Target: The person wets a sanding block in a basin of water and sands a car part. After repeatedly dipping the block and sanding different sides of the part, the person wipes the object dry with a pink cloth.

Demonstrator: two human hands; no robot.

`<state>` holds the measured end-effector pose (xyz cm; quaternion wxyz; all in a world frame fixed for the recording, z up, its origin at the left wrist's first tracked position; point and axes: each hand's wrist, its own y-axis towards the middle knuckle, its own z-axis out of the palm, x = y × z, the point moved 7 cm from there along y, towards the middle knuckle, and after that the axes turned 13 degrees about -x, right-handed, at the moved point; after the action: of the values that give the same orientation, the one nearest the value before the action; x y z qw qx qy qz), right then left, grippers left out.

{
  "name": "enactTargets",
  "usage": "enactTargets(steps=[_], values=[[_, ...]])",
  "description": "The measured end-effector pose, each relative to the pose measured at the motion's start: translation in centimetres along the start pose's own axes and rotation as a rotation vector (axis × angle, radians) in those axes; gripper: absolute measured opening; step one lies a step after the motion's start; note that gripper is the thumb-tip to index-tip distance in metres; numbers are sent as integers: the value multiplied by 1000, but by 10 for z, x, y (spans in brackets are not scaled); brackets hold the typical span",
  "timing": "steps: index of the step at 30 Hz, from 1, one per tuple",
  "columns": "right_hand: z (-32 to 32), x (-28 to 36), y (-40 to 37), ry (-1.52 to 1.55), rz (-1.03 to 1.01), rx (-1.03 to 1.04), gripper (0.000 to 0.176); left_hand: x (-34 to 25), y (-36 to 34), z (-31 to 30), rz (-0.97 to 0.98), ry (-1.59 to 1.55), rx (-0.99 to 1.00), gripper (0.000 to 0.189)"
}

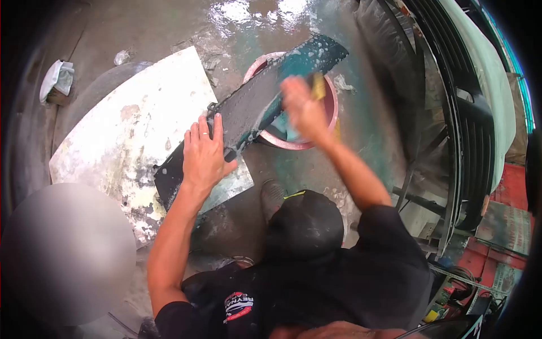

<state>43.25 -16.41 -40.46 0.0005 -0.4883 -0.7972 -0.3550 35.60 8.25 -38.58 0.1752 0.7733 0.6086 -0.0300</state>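
Observation:
A long dark panel [240,110], wet and spotted with suds, slants across the middle of the head view. Its lower left end lies over a white, stained board [141,107], and its far end reaches over a pink-rimmed tub [334,113] with teal liquid inside. My left hand [206,148] rests on the panel, fingers stretched out. Over the tub, at the panel's right edge, my right hand [304,107] is smeared by motion. A yellow piece [319,86] shows right beside its fingers; whether the hand holds it, I cannot tell.
Dark slatted car parts [471,118] stand along the right side, with pale sheeting [502,101] behind them. A white bag [57,79] sits at the far left. The floor [265,22] is wet. Red and metal items [502,214] are at lower right.

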Motion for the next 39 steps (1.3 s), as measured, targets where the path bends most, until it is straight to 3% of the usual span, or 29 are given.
enactTargets(steps=[1,2,4,6,8,9,10,13,14,17,18,20,22,24,26,27,28,29,32,33,34,35,36,38,39], values=[[-16,-31,21,-108,14,-63,38,3,3,-2,-26,-64,27,111],[-22,-69,32,-180,205,-6,42,4,4,-3,-51,-131,53,107],[-25,-72,40,-217,211,-169,42,14,9,-8,-88,-225,65,104],[-7,-2,9,24,-22,-258,43,21,18,-10,-139,-308,61,102],[-11,120,-11,156,-153,-28,43,26,18,-7,-177,-377,134,102],[-11,117,-14,136,-222,-34,43,26,17,-8,-176,-365,150,102],[-12,104,-15,114,-290,-39,42,25,19,-10,-183,-393,161,103],[-21,-21,19,3,29,-264,37,24,17,-12,-185,-365,139,104],[-11,-59,19,-240,110,-163,40,20,17,-11,-166,-315,120,103],[-8,36,-7,15,22,-293,42,24,21,-7,-170,-373,141,103],[-7,84,-22,158,-111,-162,45,24,19,-5,-169,-374,149,103],[-10,97,-31,167,-246,-34,45,24,16,-3,-172,-340,119,102],[-10,15,-5,72,-29,-215,42,21,17,-4,-157,-317,94,102],[-11,-77,24,-174,332,-202,45,16,6,-1,-153,-301,88,103],[-5,-38,27,-109,319,-214,43,12,4,4,-111,-245,-1,105],[15,5,6,-52,82,-208,38,11,0,9,-100,-228,-7,108],[38,55,-26,-55,-111,-24,51,11,-2,15,-102,-234,-13,108],[23,105,-41,255,-176,26,53,11,-4,19,-69,-201,-60,109],[21,48,-11,30,-245,-22,41,10,-10,19,-18,-149,-103,112],[24,-15,14,-37,-36,-26,39,8,-11,17,-1,-136,-125,113],[22,-75,44,-260,14,-66,38,7,-10,17,-7,-136,-124,113],[2,-97,71,-277,287,-96,38,5,-10,17,-17,-119,-115,112],[9,-94,64,-279,285,-96,38,5,-9,16,-24,-101,-108,111],[46,-46,46,-375,-90,26,39,6,-9,15,-35,-117,-97,111],[50,12,20,-166,-213,-4,38,8,-8,18,-54,-128,-77,111]])
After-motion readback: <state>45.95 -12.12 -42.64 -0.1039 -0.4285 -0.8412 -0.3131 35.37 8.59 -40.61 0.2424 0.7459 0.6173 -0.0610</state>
